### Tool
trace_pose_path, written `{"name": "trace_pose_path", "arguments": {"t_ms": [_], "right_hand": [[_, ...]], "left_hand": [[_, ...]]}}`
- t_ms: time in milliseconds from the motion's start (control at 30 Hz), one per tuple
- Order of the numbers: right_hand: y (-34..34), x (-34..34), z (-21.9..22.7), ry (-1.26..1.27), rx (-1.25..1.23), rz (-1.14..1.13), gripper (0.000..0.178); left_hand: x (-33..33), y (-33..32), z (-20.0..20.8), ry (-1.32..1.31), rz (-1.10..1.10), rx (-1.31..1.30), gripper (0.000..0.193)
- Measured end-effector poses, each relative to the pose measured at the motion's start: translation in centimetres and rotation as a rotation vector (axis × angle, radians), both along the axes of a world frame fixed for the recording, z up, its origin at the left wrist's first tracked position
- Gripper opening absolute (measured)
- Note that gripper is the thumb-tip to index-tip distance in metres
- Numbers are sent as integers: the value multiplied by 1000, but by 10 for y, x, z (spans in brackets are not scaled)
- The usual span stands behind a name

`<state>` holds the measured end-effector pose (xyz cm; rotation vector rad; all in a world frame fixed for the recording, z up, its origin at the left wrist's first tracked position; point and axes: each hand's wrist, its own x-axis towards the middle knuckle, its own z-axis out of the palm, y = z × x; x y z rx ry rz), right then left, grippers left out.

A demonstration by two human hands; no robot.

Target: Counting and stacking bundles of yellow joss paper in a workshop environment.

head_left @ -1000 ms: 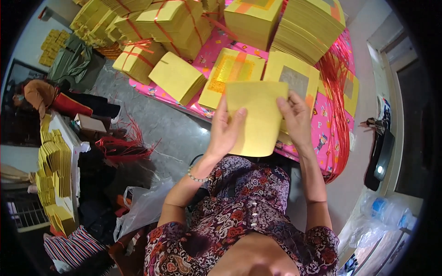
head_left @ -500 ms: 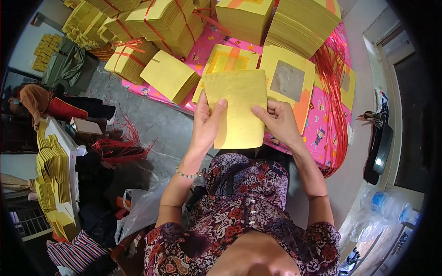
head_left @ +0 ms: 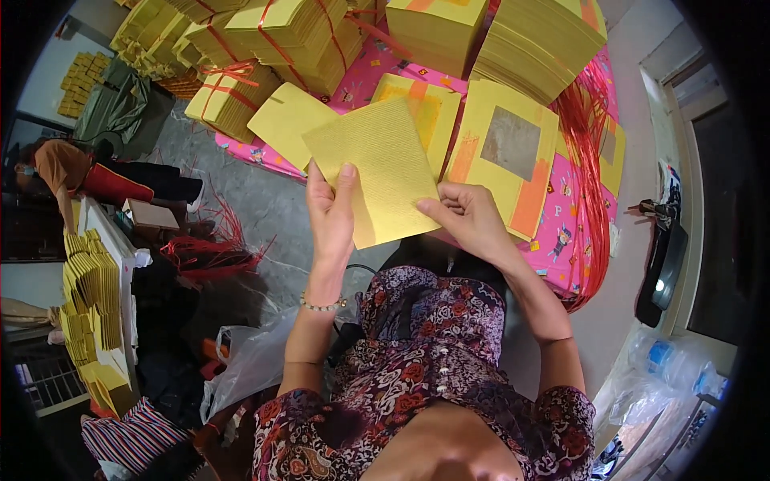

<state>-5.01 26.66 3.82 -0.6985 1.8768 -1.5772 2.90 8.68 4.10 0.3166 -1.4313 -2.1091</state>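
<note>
Between my two hands is a piece of yellow paper [head_left: 385,176], textured and tilted with its upper edge leaning left. My left hand [head_left: 330,204] grips its left edge, thumb lying on the face and fingers behind. At the lower right corner my right hand [head_left: 465,215] pinches it between thumb and curled fingers. Whether it is one sheet or a few together I cannot tell. Beyond it lie a yellow paper stack with a grey square [head_left: 511,143] and orange bands, another with an orange printed panel [head_left: 429,108], and a plain yellow stack [head_left: 281,120].
A pink patterned table cover [head_left: 561,228] carries tall yellow paper stacks [head_left: 521,52] and bundles tied with red strips [head_left: 233,100]. Loose red strips [head_left: 589,160] hang at the right. At far left, a person [head_left: 68,172] leans by a table of folded yellow paper [head_left: 88,280].
The yellow paper has turned counterclockwise and shifted left. My left hand has moved left with it, and my right hand has slid toward its lower right corner.
</note>
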Motion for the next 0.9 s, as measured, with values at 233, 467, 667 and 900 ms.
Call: {"name": "trace_pose_path", "arguments": {"t_ms": [233, 467, 667, 900], "right_hand": [[-20, 10, -3, 26, 85, 37, 30], [-57, -8, 25, 191, 156, 170, 31], [-118, -57, 38, 134, 78, 98, 31], [-164, -120, -17, 744, 111, 99, 37]], "left_hand": [[16, -16, -11, 43, 172, 23, 32], [26, -55, -14, -83, 275, -53, 31], [15, -99, 16, -28, 301, -106, 33], [9, -126, 37, 53, 178, 121, 32]]}}
